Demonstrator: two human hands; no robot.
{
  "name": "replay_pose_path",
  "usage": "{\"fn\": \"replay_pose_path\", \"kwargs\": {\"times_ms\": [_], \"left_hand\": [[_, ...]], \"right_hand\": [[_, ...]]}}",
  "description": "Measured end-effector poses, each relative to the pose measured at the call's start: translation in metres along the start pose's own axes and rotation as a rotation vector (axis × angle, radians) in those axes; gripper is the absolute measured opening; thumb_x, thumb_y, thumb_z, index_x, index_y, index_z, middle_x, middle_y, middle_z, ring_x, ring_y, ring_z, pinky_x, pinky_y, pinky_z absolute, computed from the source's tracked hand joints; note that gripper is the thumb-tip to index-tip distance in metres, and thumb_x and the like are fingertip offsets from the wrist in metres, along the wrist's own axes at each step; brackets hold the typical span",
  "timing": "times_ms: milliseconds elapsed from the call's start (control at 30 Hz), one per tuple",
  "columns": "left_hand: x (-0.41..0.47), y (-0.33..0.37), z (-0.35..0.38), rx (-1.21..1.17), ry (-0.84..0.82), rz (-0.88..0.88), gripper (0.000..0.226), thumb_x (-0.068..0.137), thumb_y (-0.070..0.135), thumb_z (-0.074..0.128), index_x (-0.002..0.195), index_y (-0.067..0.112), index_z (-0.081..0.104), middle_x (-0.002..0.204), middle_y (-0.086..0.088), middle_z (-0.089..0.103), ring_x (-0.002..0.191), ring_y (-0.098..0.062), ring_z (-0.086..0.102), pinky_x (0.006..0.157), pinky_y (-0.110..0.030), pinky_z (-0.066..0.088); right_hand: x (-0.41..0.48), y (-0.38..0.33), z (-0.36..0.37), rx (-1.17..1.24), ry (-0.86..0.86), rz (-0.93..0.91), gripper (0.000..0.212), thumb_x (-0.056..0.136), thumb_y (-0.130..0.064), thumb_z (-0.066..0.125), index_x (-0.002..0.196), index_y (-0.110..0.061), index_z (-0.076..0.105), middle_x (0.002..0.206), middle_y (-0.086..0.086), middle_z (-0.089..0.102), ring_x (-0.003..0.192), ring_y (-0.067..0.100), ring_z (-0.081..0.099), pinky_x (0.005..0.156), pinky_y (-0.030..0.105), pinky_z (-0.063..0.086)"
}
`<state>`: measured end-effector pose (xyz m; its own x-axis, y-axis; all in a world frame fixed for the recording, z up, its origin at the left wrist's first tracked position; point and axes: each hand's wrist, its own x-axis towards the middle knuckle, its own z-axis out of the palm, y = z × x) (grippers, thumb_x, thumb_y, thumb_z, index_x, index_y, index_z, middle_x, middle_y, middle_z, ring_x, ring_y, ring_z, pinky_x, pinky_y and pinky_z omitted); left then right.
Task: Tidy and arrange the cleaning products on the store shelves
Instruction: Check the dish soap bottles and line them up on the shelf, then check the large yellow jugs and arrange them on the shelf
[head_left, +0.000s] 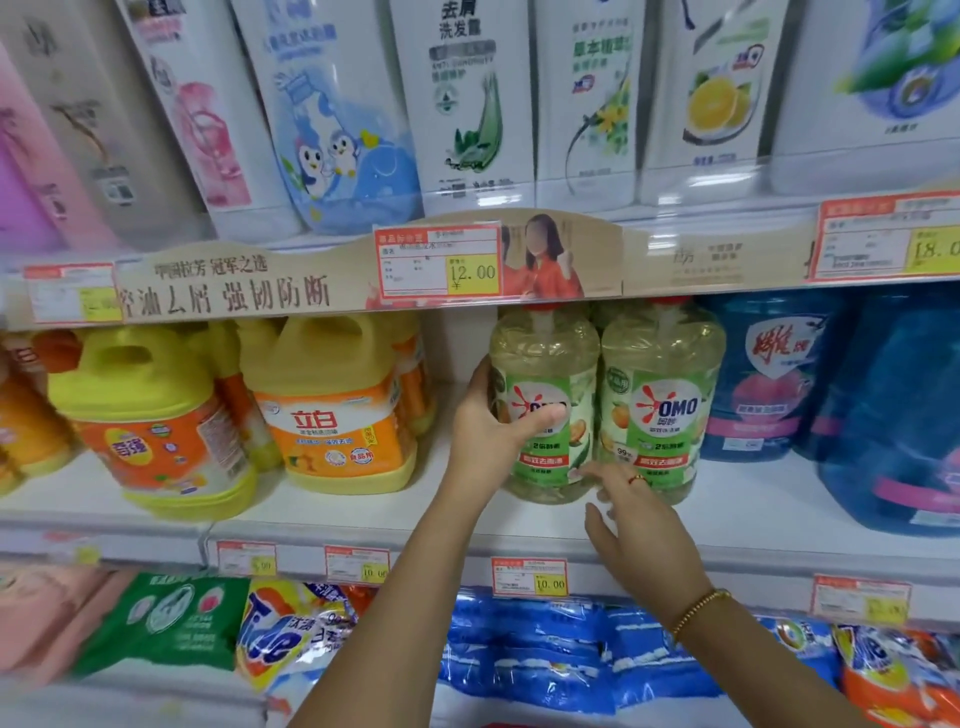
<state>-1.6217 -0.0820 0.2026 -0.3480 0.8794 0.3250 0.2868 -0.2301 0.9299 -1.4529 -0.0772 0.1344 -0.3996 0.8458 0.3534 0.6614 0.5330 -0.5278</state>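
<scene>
left hand (491, 418) grips the left green bottle (545, 353): thumb across the label, fingers curled round its left side, apparently to turn or square it. right hand (641, 527) is relaxed, fingers straight and apart, tips at the base where it meets the second green bottle (662, 405), likely steadying the pair. both bottles stand upright and touching on the middle shelf (363, 512), back from its front edge, between yellow jugs (332, 410) and blue jugs (769, 374).
</scene>
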Motion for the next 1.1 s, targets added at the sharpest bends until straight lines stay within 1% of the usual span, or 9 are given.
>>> {"fn": "replay_pose_path", "kwargs": {"times_ms": [100, 200, 333, 467, 567, 633, 733, 833, 1100], "left_hand": [[-0.008, 0.005, -0.023, 0.059, 0.0, -0.003, 0.045, 0.078, 0.018, 0.078, 0.119, 0.018, 0.06, 0.109, 0.008, 0.069, 0.097, 0.0, 0.064, 0.086, -0.023, 0.055], [-0.03, 0.005, -0.069, 0.111, 0.298, 0.123, 0.015, 0.087, 0.012, 0.068, 0.1, 0.021, 0.068, 0.094, 0.007, 0.071, 0.089, -0.004, 0.066, 0.087, -0.032, 0.055], [-0.04, -0.011, -0.134, 0.175, 0.596, 0.19, 0.045, 0.085, 0.022, 0.064, 0.128, 0.022, 0.051, 0.129, 0.004, 0.053, 0.122, -0.008, 0.049, 0.1, -0.025, 0.042], [-0.031, -0.026, -0.164, 0.266, 0.444, -0.061, 0.074, 0.074, 0.01, 0.079, 0.137, 0.01, 0.04, 0.132, -0.001, 0.051, 0.118, -0.016, 0.052, 0.095, -0.026, 0.042], [-0.036, -0.033, -0.163, 0.182, 0.39, -0.066, 0.089, 0.068, 0.001, 0.082, 0.142, 0.01, 0.034, 0.132, -0.006, 0.055, 0.115, -0.02, 0.057, 0.099, -0.036, 0.047], [-0.043, -0.032, -0.162, 0.077, 0.391, -0.061, 0.091, 0.067, -0.006, 0.08, 0.143, 0.011, 0.033, 0.129, -0.001, 0.055, 0.112, -0.017, 0.058, 0.093, -0.025, 0.048], [-0.063, -0.031, -0.16, -0.029, 0.388, -0.091, 0.101, 0.07, -0.008, 0.077, 0.15, 0.018, 0.023, 0.136, 0.003, 0.049, 0.118, -0.017, 0.054, 0.088, -0.029, 0.049], [-0.084, -0.027, -0.162, -0.056, 0.401, -0.103, 0.093, 0.074, -0.002, 0.077, 0.149, 0.018, 0.025, 0.139, 0.003, 0.045, 0.125, -0.022, 0.051, 0.086, -0.031, 0.05], [-0.125, 0.018, -0.185, 0.105, 0.126, -0.049, 0.092, 0.054, 0.051, 0.088, 0.134, 0.036, 0.044, 0.131, 0.015, 0.057, 0.123, -0.008, 0.052, 0.1, -0.041, 0.046]], "right_hand": [[0.002, -0.013, -0.008, 0.061, 0.024, -0.018, 0.018, 0.09, -0.017, 0.059, 0.108, -0.021, 0.062, 0.1, -0.003, 0.062, 0.09, 0.016, 0.059, 0.075, 0.027, 0.048], [0.011, -0.061, -0.024, 0.139, 0.132, -0.157, 0.021, 0.091, -0.033, 0.055, 0.09, -0.018, 0.069, 0.084, -0.008, 0.064, 0.077, 0.01, 0.06, 0.068, 0.023, 0.046], [0.057, -0.157, -0.031, 0.201, 0.082, -0.279, 0.029, 0.091, -0.036, 0.058, 0.112, -0.017, 0.062, 0.096, -0.009, 0.053, 0.087, 0.005, 0.048, 0.068, 0.016, 0.03], [0.118, -0.224, -0.003, 0.328, -0.131, -0.098, 0.052, 0.086, -0.036, 0.067, 0.129, -0.012, 0.051, 0.126, 0.009, 0.056, 0.117, 0.024, 0.053, 0.081, 0.019, 0.036], [0.133, -0.237, 0.007, 0.559, -0.08, -0.069, 0.056, 0.081, -0.021, 0.074, 0.131, -0.012, 0.051, 0.134, 0.008, 0.054, 0.123, 0.023, 0.05, 0.094, 0.018, 0.036], [0.128, -0.238, 0.011, 0.601, -0.073, -0.103, 0.055, 0.08, -0.018, 0.075, 0.13, -0.01, 0.054, 0.131, 0.008, 0.057, 0.121, 0.023, 0.053, 0.1, 0.026, 0.04], [0.097, -0.244, 0.015, 0.515, -0.201, -0.163, 0.045, 0.08, -0.028, 0.075, 0.118, -0.01, 0.061, 0.106, 0.0, 0.064, 0.097, 0.012, 0.058, 0.08, 0.019, 0.044], [0.067, -0.247, 0.008, 0.558, -0.168, -0.188, 0.028, 0.084, -0.024, 0.071, 0.107, -0.01, 0.065, 0.089, -0.001, 0.061, 0.081, 0.01, 0.054, 0.062, 0.012, 0.039], [0.009, -0.234, -0.072, 0.802, -0.113, -0.146, 0.012, 0.084, -0.017, 0.069, 0.095, -0.014, 0.065, 0.088, 0.005, 0.063, 0.081, 0.018, 0.059, 0.072, 0.031, 0.048]]}}
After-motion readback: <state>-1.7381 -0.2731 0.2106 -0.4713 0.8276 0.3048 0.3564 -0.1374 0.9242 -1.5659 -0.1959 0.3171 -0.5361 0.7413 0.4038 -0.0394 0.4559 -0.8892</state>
